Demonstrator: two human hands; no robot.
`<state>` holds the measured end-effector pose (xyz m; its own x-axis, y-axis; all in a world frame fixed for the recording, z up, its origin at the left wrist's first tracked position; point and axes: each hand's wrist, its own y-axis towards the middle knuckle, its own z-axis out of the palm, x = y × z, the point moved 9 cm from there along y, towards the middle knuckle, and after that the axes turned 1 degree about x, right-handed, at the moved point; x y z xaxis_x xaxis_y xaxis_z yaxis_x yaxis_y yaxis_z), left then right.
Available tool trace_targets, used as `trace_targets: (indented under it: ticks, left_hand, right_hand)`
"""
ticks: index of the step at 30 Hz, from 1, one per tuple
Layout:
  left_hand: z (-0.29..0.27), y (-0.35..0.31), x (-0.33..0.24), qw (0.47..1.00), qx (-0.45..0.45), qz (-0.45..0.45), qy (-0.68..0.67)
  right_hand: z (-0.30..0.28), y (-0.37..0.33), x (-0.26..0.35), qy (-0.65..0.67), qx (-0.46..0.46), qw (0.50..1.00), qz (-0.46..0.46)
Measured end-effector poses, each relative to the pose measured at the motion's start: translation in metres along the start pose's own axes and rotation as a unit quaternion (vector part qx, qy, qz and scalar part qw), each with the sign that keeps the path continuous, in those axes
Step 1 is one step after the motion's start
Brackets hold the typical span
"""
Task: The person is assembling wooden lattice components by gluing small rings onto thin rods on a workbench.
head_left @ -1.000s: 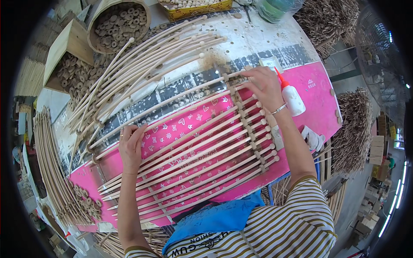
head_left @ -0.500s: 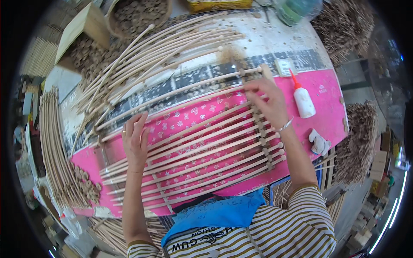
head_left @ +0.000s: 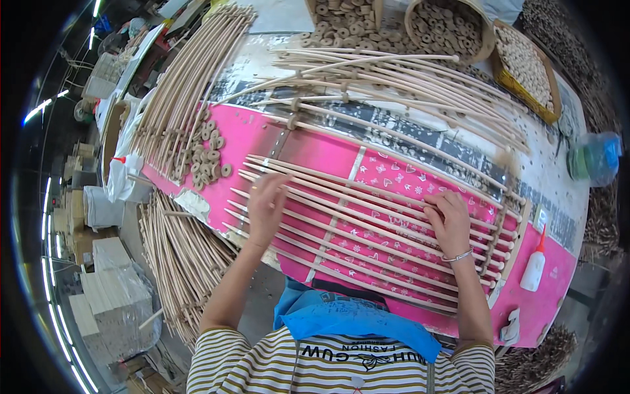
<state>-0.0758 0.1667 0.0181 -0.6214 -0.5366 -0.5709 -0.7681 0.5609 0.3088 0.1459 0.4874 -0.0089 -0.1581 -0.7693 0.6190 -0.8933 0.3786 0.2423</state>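
Observation:
On a pink patterned board (head_left: 394, 172) lie several thin pale wooden rods (head_left: 321, 242), side by side and slanting down to the right. Their right ends have round knobs and pass through a row of small brown discs (head_left: 497, 241); their left tips are bare and pointed. My left hand (head_left: 266, 209) is over those tips, its fingers curled in onto a rod. Farther right, my right hand (head_left: 450, 223) pinches a rod between thumb and fingers, a little left of the discs. Two longer rods run beyond this group, with discs at both ends.
A white glue bottle (head_left: 533, 268) with a red tip lies at the right, near a crumpled cloth (head_left: 510, 327). Loose brown rings (head_left: 209, 157) lie at the left beside bundled rods (head_left: 190, 82). Behind are more rods, a tub of rings (head_left: 487, 46), a yellow box (head_left: 554, 113) and a green-tinted jar (head_left: 594, 161).
The view has swung left. My right hand has left the disc row at the far rods and moved leftward onto the nearer group; my left hand has come to that group's left tips.

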Motion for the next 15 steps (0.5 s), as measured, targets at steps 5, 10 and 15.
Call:
trace_targets:
  ticks: [5, 10, 15]
  left_hand:
    - [-0.054, 0.024, 0.070, 0.995, -0.078, -0.056, 0.002]
    - [-0.025, 0.092, 0.035, 0.991, -0.022, 0.079, 0.103]
    - [0.028, 0.136, 0.036, 0.974, 0.058, 0.138, 0.168]
  right_hand:
    - [0.004, 0.006, -0.009, 0.026, 0.037, 0.999, 0.013]
    - [-0.008, 0.028, 0.004, -0.019, -0.020, 1.000, -0.007]
    - [0.003, 0.060, 0.001, -0.085, -0.044, 0.994, -0.051]
